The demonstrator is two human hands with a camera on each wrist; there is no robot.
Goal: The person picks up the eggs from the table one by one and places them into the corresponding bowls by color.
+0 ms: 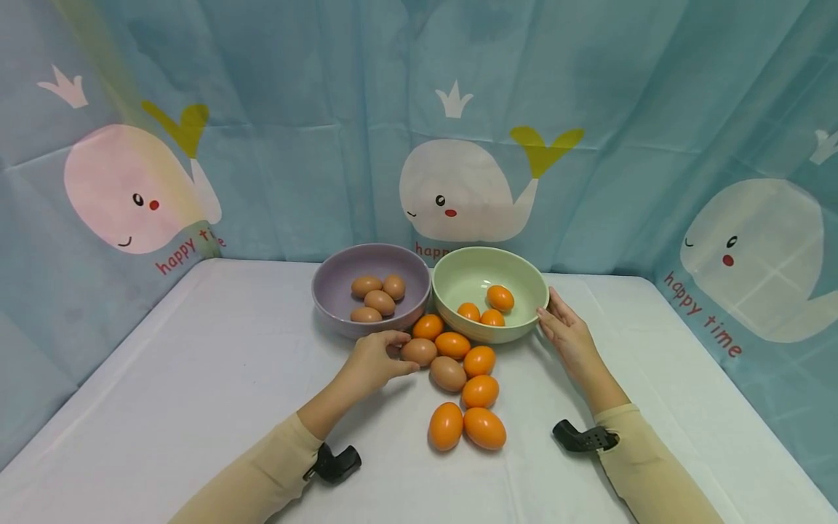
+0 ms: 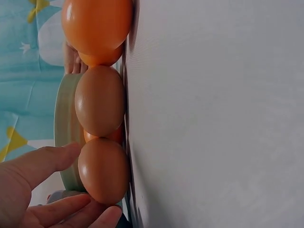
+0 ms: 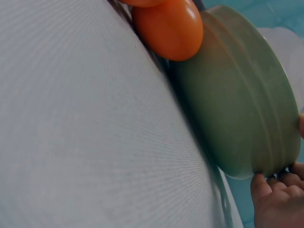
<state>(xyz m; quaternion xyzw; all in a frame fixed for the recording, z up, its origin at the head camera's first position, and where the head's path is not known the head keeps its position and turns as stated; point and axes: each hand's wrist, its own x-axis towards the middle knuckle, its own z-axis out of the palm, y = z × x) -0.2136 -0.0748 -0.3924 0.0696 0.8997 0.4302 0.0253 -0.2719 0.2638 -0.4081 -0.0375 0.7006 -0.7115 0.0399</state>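
My left hand (image 1: 374,365) spreads thumb and fingers at the left end of a brown egg (image 1: 419,352) lying on the table. In the left wrist view, the thumb (image 2: 52,161) and fingertips sit at two sides of that egg (image 2: 104,171). Just beside it lies a second brown egg (image 1: 448,373). My right hand (image 1: 571,340) touches the outer right side of a green bowl (image 1: 452,280), fingertips near the rim. Orange eggs lie inside that bowl, such as one orange egg (image 1: 500,299). Left of it, a purple bowl (image 1: 334,287) contains several brown eggs (image 1: 380,303).
Several more orange eggs are grouped on the white table (image 1: 196,378) in front of the bowls, two of them, including a near orange egg (image 1: 446,426), closest to me. Both bowls stand side by side near the back edge, before a blue whale-print curtain (image 1: 294,145).
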